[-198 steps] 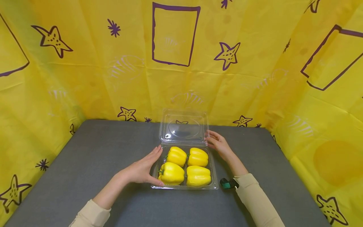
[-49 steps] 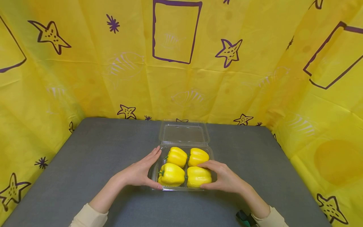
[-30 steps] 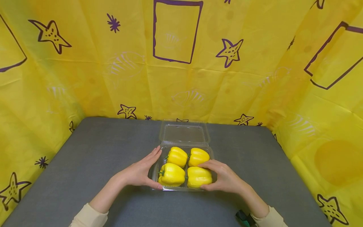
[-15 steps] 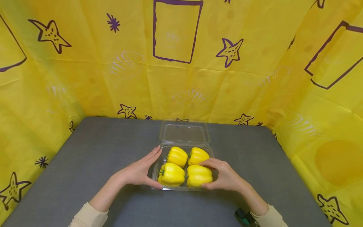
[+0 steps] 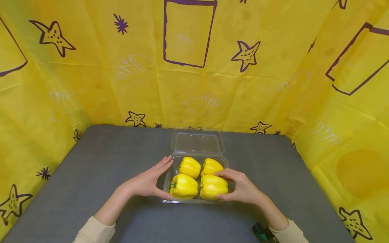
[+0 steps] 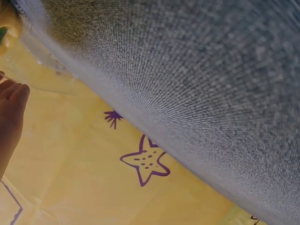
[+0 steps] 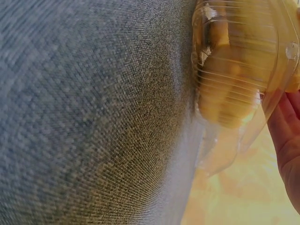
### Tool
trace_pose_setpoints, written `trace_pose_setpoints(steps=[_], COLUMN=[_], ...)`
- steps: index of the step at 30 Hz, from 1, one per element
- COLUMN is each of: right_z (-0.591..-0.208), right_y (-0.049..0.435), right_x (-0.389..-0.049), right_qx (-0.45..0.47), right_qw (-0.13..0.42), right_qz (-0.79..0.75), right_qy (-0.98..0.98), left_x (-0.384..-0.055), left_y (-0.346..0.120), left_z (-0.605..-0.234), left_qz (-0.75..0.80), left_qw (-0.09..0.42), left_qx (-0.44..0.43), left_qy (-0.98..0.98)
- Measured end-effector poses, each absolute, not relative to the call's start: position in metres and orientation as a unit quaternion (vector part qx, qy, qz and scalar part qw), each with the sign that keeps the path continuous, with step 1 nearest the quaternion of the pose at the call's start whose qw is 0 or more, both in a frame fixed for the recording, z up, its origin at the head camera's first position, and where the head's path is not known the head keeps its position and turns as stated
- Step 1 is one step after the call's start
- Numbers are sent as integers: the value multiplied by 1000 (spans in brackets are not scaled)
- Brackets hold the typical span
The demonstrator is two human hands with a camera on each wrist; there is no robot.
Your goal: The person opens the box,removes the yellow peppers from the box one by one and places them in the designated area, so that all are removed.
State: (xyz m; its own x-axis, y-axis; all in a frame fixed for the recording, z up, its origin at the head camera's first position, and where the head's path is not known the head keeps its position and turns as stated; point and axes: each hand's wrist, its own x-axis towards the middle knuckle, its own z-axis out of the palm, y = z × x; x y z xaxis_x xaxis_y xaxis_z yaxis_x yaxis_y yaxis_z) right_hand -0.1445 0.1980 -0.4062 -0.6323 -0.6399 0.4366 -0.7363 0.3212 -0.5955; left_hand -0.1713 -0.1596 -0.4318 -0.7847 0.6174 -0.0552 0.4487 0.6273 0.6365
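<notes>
At the near right of an open clear box (image 5: 188, 201), the right hand (image 5: 243, 187) grasps a yellow pepper (image 5: 212, 186) between thumb and fingers, best held lightly and level, while the left hand (image 5: 147, 180), fingers extended, spans the box's left side, a useful brace against sliding.

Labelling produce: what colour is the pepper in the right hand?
The pepper is yellow; head view shows best.

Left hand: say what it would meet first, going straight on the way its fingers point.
The left hand would probably meet the clear box first, at its back left corner, then the open lid; exact depth is unclear.
</notes>
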Motion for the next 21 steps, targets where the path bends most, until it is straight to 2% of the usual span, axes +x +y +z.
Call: trace_pose_setpoints(steps=[21], right_z=[-409], right_y=[200], right_x=[-142], right_qx=[406], right_qw=[59], right_qz=[414], right_qy=[-812], left_x=[-186], left_y=[-156], left_z=[-429], left_qz=[370], left_qw=[157], left_qx=[286], left_qy=[870])
